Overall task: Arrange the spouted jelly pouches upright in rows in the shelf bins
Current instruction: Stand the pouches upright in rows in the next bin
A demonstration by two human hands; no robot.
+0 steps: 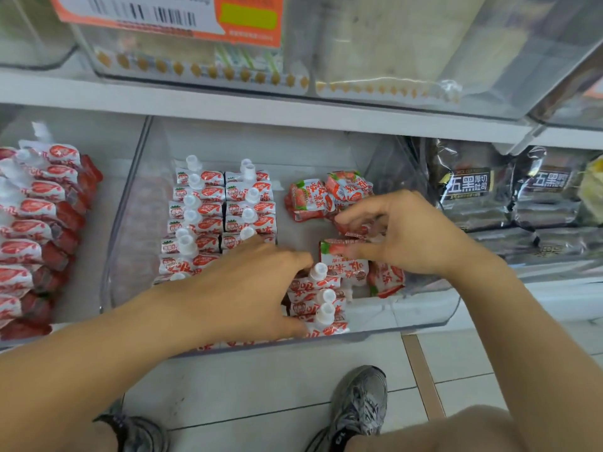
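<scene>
Pouch in R grip (pinched).

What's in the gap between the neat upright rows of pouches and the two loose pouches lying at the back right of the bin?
In the head view, only bare bin floor separates the upright rows from the loose pouches.

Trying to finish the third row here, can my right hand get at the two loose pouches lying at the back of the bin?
Probably yes. The loose pouches lie just beyond the right hand, which already touches another pouch. Nothing stands between them, and the bin is open on top.
</scene>
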